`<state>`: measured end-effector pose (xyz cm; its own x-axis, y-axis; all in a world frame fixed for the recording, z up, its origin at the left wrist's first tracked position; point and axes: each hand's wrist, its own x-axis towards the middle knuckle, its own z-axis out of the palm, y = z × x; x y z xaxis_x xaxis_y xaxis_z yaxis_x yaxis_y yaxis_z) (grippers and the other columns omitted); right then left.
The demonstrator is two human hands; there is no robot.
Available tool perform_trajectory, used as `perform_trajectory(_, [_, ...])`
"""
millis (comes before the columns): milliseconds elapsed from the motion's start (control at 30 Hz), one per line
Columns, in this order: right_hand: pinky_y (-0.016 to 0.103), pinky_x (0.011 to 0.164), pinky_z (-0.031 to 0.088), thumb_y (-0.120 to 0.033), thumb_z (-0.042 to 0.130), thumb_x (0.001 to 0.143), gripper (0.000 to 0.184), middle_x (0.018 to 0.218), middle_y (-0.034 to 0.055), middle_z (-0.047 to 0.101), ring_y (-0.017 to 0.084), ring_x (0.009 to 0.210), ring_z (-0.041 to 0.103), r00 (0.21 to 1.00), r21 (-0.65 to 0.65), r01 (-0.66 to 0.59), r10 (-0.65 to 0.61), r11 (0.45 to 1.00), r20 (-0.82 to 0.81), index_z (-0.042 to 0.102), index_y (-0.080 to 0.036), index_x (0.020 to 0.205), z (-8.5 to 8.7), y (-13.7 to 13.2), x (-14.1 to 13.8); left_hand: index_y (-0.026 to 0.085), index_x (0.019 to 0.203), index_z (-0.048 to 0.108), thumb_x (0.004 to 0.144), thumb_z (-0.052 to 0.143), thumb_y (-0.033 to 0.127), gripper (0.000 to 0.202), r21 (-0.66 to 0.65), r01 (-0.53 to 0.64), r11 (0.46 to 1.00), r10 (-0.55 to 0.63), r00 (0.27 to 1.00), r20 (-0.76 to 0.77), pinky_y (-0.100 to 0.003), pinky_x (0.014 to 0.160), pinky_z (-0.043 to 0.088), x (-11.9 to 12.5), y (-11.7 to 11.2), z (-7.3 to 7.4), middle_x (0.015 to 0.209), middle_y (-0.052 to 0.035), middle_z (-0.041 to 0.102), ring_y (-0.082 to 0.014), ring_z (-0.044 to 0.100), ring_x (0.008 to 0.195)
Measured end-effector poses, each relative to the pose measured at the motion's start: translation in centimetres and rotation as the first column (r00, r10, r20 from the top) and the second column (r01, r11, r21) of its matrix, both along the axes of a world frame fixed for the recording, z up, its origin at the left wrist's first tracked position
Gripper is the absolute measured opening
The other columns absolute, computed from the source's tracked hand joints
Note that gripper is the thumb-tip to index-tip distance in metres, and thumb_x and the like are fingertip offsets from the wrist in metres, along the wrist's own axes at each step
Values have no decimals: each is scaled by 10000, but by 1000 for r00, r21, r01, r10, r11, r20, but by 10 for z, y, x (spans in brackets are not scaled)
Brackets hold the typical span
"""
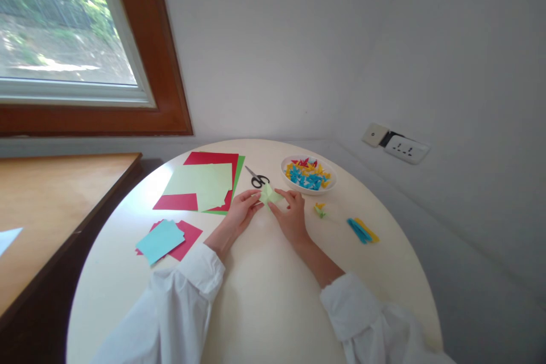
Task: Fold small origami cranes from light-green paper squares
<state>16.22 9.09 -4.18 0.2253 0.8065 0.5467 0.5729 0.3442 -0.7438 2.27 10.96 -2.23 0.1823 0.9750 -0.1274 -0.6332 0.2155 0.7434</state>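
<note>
Between my two hands is a small pale green piece of folded paper (269, 194), held just above the middle of the table. My left hand (242, 213) pinches its left side with thumb and fingers. On the right side, my right hand (292, 216) grips it between thumb and forefinger. The exact folds are too small to make out. Right behind the paper lie scissors (259, 181) with black handles, blades pointing to the back left. A few small yellow and green folded paper pieces (319, 210) rest to the right of my right hand.
A white plate (331, 182) at the back right holds many small red, yellow and blue folded papers. Blue and yellow strips (359, 231) lie at the right. Large coloured sheets (200, 178) are stacked back left, with smaller blue and red pieces (161, 242) nearer. A wall socket (406, 149) is beyond.
</note>
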Motion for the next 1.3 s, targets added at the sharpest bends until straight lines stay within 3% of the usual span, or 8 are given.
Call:
perform_trajectory(200, [345, 714, 489, -353, 681, 695, 351, 969, 74, 547, 228, 936, 517, 992, -35, -77, 73, 996, -100, 690, -234, 1025, 4, -1, 0, 117, 710, 664, 583, 785, 159, 181, -35, -35, 999, 35, 999, 19, -220, 649, 487, 0, 1, 1, 677, -26, 667, -98, 614, 647])
perform_trajectory(400, [340, 703, 492, -398, 564, 775, 324, 947, 90, 594, 224, 922, 545, 975, -59, -130, 117, 990, -191, 717, -219, 998, 4, 1, 1, 129, 647, 624, 597, 770, 134, 154, -88, -71, 994, 75, 996, 46, -201, 577, 470, 1, 2, 1, 563, 11, 603, -64, 541, 520])
perform_trajectory(733, [300, 676, 486, -289, 574, 789, 245, 950, 66, 691, 196, 891, 588, 959, 13, -219, 218, 976, -180, 719, -243, 981, 7, -2, 1, 128, 651, 613, 614, 755, 117, 148, -99, -92, 991, 97, 994, 52, -190, 567, 472, 0, 2, 2, 572, 14, 605, -66, 559, 532])
perform_trajectory(1033, [293, 655, 478, -282, 574, 788, 183, 852, 55, 721, 179, 779, 617, 961, 35, -170, 174, 985, -214, 723, -208, 864, 15, -7, 0, 116, 649, 641, 605, 776, 144, 145, -37, -52, 998, 52, 999, -1, -194, 616, 491, 1, 0, 3, 620, -8, 641, -77, 594, 586])
perform_trajectory(1300, [300, 630, 481, -354, 594, 751, 206, 765, 50, 724, 191, 713, 640, 953, -59, -135, 113, 989, -282, 699, -179, 783, 17, -6, -2, 103, 683, 653, 570, 808, 184, 208, 0, 0, 1000, 0, 998, -63, -232, 671, 511, 0, -1, -1, 673, -31, 652, -109, 628, 641])
